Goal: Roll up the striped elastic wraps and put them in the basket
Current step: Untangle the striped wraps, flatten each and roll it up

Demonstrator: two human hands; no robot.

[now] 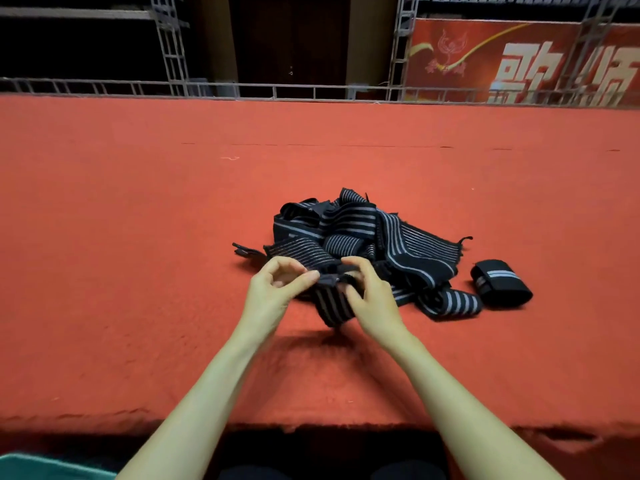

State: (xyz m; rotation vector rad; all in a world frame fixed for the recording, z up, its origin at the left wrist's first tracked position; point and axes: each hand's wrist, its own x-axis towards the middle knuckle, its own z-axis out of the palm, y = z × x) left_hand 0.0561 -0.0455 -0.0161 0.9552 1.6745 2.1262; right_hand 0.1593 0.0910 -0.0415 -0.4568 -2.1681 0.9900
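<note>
A tangled pile of black elastic wraps point(367, 233) with grey stripes lies in the middle of the red surface point(138, 237). My left hand point(273, 289) and my right hand point(370, 296) both pinch the end of one striped wrap point(329, 306) at the pile's near edge, lifted slightly off the surface. A single rolled-up wrap point(500, 284) lies to the right of the pile. No basket can be clearly made out.
The red carpeted surface ends at a front edge point(311, 424) close to me. A teal object point(52, 467) shows at the bottom left corner. Metal truss railing point(311, 90) and a red banner point(519, 60) stand behind the surface.
</note>
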